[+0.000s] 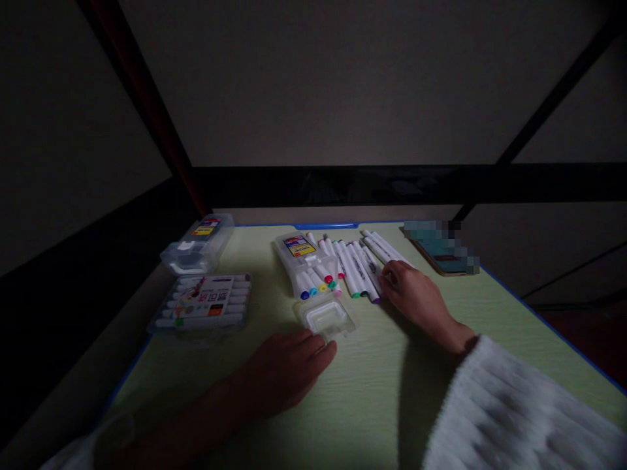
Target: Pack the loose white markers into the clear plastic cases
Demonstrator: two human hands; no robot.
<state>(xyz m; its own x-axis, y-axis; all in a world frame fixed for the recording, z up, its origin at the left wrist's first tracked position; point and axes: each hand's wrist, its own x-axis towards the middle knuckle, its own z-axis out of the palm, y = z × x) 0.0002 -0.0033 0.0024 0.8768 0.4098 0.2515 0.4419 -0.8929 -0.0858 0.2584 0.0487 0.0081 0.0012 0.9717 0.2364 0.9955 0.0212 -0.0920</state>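
A clear plastic marker case [296, 261] lies in the middle of the table with its lid [329, 318] folded open towards me. Several white markers with coloured ends [321, 279] stick out of its mouth. My left hand [289, 365] is at the lid's near edge, with bent fingers closed on it. To the right of the case, loose white markers [353, 267] lie side by side in a slanted row. My right hand [416, 294] reaches the right end of this row, fingers curled down against a marker [372, 264]; the fingertips are partly hidden.
A filled marker case [206, 301] lies shut at the left, and another clear case [200, 241] with a handle stands behind it. At the back right is a phone [438, 248]. The pale green table [362, 391] has a blue edge, with a wall behind.
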